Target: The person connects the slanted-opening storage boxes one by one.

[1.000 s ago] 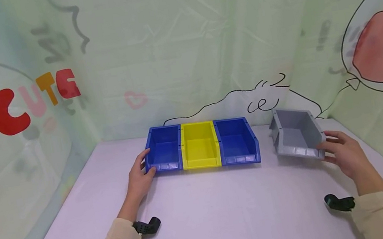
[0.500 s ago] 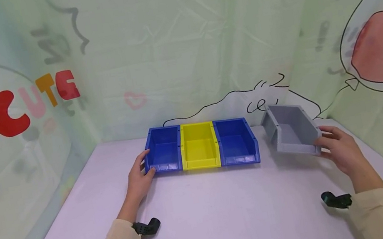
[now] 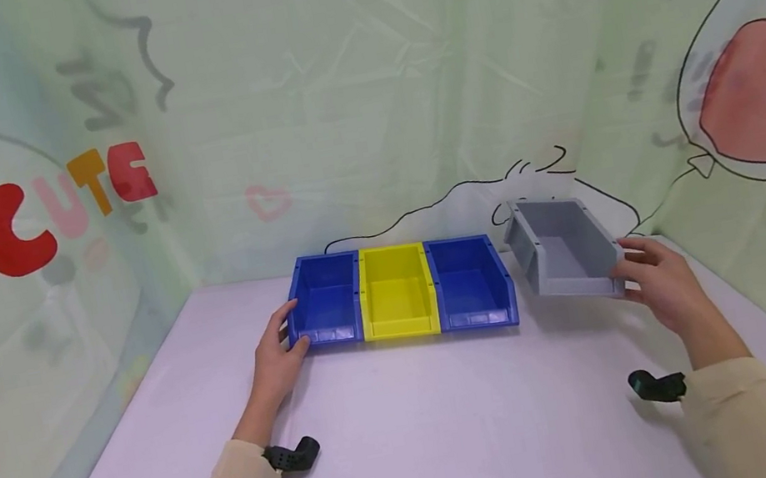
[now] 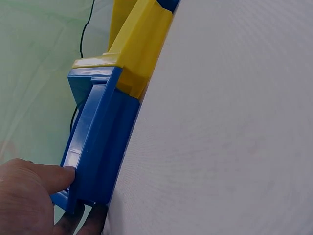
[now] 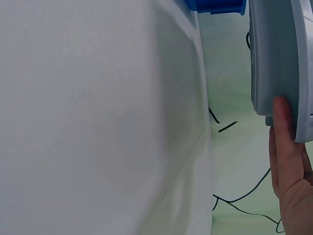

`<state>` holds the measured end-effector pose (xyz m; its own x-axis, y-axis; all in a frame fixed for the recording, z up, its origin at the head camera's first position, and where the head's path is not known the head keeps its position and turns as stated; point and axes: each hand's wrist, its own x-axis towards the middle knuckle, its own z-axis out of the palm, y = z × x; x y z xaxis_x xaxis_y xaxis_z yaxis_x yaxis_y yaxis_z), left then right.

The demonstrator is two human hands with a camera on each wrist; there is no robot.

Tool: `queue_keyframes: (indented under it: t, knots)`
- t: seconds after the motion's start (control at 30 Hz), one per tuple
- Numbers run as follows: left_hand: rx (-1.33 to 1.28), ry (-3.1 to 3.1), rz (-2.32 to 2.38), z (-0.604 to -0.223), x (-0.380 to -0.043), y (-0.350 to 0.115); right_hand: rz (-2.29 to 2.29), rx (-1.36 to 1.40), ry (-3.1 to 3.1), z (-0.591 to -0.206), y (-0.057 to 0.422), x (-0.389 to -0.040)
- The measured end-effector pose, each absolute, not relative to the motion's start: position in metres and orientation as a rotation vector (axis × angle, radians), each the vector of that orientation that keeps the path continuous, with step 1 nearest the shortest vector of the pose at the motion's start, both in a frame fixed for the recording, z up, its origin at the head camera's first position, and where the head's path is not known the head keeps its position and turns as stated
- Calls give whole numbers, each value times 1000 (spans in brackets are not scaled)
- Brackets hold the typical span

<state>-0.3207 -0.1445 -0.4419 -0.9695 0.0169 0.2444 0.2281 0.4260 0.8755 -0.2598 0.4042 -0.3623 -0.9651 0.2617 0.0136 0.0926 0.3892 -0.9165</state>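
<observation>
At the back of the table, a blue bin (image 3: 324, 308), a yellow bin (image 3: 397, 291) and a second blue bin (image 3: 470, 283) stand side by side in a row. My left hand (image 3: 280, 359) grips the outer side of the left blue bin, thumb at its front lip in the left wrist view. To the right of the row, my right hand (image 3: 660, 285) holds a grey bin (image 3: 567, 246) by its right front corner. This bin is raised off the table and slightly tilted. In the right wrist view, a finger (image 5: 286, 132) lies along the grey bin's underside.
A white cloth covers the table (image 3: 460, 429). Close behind the row hangs a printed curtain (image 3: 346, 110), and its sides rise along the left and right table edges. Each wrist wears a black camera mount.
My right hand has lifted the grey bin and carried it left, nearer to the right blue bin. My left hand has stayed on the left blue bin.
</observation>
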Motion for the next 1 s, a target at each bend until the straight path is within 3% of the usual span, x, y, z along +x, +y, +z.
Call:
queue_keyframes:
  t: [1.0]
  knots:
    - [-220, -2473, -1563, -444, -322, -144, 1597, -281, -2552, -363, 391, -271]
